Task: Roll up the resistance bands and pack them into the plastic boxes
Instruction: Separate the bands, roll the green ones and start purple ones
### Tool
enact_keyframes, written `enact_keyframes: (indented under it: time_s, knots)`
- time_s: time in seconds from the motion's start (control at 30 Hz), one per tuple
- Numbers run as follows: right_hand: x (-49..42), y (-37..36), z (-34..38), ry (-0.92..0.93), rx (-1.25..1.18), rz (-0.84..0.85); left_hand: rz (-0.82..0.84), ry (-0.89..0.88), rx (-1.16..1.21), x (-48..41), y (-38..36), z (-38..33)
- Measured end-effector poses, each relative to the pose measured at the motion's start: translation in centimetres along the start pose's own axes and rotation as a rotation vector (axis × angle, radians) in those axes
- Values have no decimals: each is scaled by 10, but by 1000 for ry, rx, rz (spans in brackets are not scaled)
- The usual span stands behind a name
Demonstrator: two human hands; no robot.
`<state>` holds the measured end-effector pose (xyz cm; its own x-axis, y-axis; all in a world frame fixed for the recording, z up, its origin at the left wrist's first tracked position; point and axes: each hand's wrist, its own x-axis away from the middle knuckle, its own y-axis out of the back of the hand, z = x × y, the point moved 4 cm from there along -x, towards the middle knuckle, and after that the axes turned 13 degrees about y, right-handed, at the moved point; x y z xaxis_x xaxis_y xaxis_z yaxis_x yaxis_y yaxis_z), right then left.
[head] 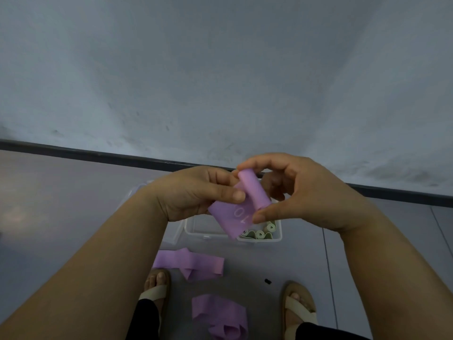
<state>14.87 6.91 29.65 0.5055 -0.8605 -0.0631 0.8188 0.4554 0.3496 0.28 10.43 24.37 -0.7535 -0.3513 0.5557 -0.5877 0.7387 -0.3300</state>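
Observation:
I hold a purple resistance band [241, 204], partly rolled, in front of me above the floor. My left hand [196, 192] pinches its flat tail with thumb and fingers. My right hand [301, 190] curls around the rolled end, thumb under it. White print shows on the loose part. Below my hands stands a clear plastic box [208, 233] holding several rolled pale green bands [259, 233]. Two loose purple bands lie on the floor, one [191, 263] close to the box, the other [220, 317] between my feet.
A clear lid or second box [133, 192] shows behind my left wrist. My sandalled feet [157, 288] stand on the grey floor on both sides of the bands. A small black object [267, 281] lies near the right foot. A wall with a dark skirting rises behind.

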Motion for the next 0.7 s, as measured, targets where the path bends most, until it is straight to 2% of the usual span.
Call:
enact_keyframes:
  time_s: [0.27,0.7]
  knots:
    - [0,5,0,21,-12,-71,-163,23,80,2,4,1]
    - [-5,-1,-13,50,337,36,-279,70,87,0,3,5]
